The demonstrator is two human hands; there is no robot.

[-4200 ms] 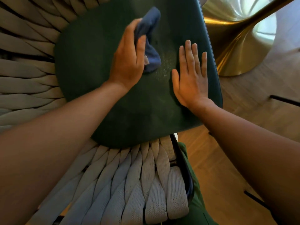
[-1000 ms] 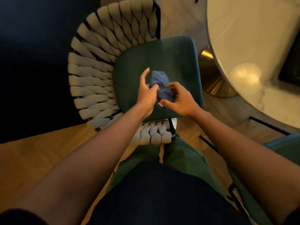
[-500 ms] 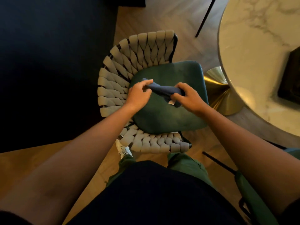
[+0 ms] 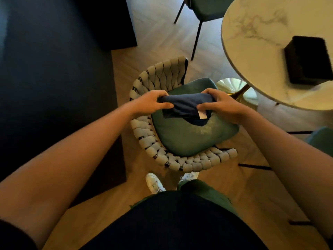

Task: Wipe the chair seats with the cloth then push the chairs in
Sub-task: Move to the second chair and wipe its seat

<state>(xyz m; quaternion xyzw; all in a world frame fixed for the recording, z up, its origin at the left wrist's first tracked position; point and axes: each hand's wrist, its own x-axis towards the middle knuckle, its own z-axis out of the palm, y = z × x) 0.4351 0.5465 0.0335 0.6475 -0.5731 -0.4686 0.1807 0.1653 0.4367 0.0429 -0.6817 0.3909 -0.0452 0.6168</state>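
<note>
A chair with a dark green seat cushion (image 4: pixel 187 136) and a grey woven backrest (image 4: pixel 144 136) stands below me, pulled out from the round marble table (image 4: pixel 255 56). Above the seat I hold a dark blue cloth (image 4: pixel 187 105) stretched between both hands. My left hand (image 4: pixel 153 102) grips its left end and my right hand (image 4: pixel 219 105) grips its right end, where a small white tag hangs. The cloth is clear of the cushion.
A black box (image 4: pixel 310 62) sits on the table, whose gold base (image 4: pixel 234 89) stands just right of the chair. Another green chair (image 4: pixel 203 9) is at the top, one more (image 4: pixel 322 139) at the right edge. A dark wall or cabinet (image 4: pixel 54 69) fills the left.
I have stood up and back from the seat. The cloth, earlier pressed on the cushion by my left hand, is now lifted and spread wider between both hands.
</note>
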